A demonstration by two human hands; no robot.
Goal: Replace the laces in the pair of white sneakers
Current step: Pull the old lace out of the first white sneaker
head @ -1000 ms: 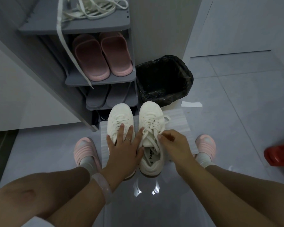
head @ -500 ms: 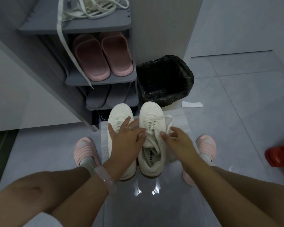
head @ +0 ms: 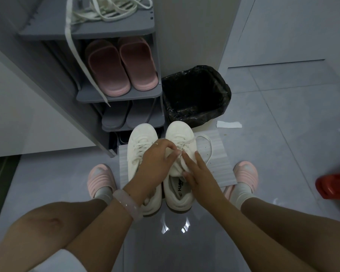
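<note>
At 6 o'clock, heels nearest: white sneakers (head: 180, 154) side by side, long axes running 6-to-12. Left hand (head: 155, 163) pinches lace (head: 186, 143) on right shoe; right hand (head: 198, 171), fingers extended, rests on tongue. Loose loop trails to 2 o'clock. Spare laces (head: 106, 10) at 11, on rack (head: 114, 29).

Matt white cloth sneakers (head: 177, 138), glossy grey floor tiles (head: 283, 124), crinkled black plastic bin liner (head: 222, 91), smooth pink slippers (head: 122, 65)
</note>
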